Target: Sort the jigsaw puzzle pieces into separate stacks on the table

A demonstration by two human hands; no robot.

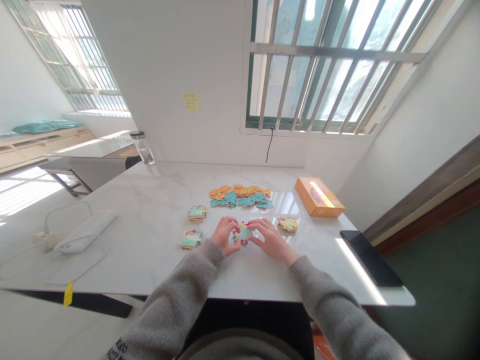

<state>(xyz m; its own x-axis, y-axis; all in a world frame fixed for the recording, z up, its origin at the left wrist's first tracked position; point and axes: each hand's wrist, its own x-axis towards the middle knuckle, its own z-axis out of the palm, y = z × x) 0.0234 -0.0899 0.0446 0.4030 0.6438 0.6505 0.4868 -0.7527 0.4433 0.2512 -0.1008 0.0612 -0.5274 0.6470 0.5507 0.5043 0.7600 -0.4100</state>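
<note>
My left hand [225,236] and my right hand [270,239] curve toward each other over the table. Their thumbs and fingers close on the sides of a pale green jigsaw puzzle piece [245,233]. Pink and red bits show around its edges; whether these belong to other pieces beneath it I cannot tell. Left of my hands lie two small stacks of puzzle pieces, a farther stack [197,213] and a nearer stack [191,239]. A yellowish pile of puzzle pieces [287,224] sits just beyond my right hand. Farther back spread orange pieces [240,190] and teal pieces [224,200].
An orange box [319,197] stands at the right, with a dark tablet or phone [371,258] near the right edge. On the left are a white power strip [85,231] with cables and a plug adapter [45,241]. A clear bottle [143,148] stands by the far left edge.
</note>
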